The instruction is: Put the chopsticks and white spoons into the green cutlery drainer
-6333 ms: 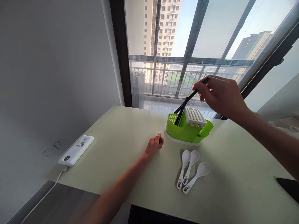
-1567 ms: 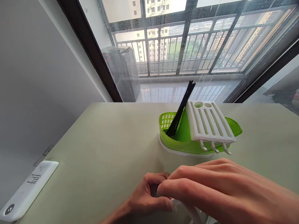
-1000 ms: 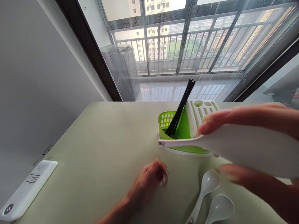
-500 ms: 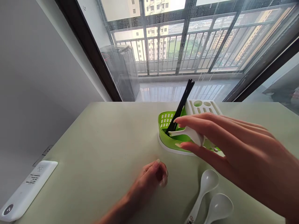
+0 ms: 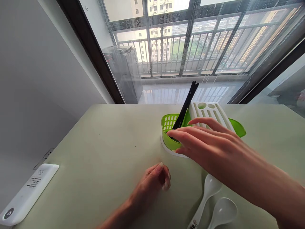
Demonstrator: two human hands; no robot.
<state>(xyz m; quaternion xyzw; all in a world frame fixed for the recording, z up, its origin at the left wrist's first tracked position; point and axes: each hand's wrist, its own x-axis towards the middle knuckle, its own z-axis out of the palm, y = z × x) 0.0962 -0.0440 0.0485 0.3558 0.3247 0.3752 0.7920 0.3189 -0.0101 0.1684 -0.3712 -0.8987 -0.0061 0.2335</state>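
My right hand [image 5: 209, 143] reaches over the front of a green and white cutlery holder [image 5: 166, 144], palm down. Its fingers are stretched out and the thumb is apart from them, with green wall showing in the gap and nothing seen between the tips. Whatever lies behind the palm is hidden, and the white spoon from earlier is out of sight. Black chopsticks [image 5: 188, 100] lean in the holder's left basket. My left hand [image 5: 156, 178] hovers low over the table, loosely curled with nothing visible in it. Two white spoons [image 5: 213, 184] [image 5: 224, 210] lie below my right forearm.
The pale green table [image 5: 114, 143] ends at a large window [image 5: 171, 60]. A long white device [image 5: 30, 190] with a dark round mark lies at the table's left edge. The holder's white slotted rack [image 5: 207, 111] stands behind my right hand.
My right hand has moved left and over the basket, and its fingers have spread. The white spoon it held is no longer visible. My left hand has hardly moved.
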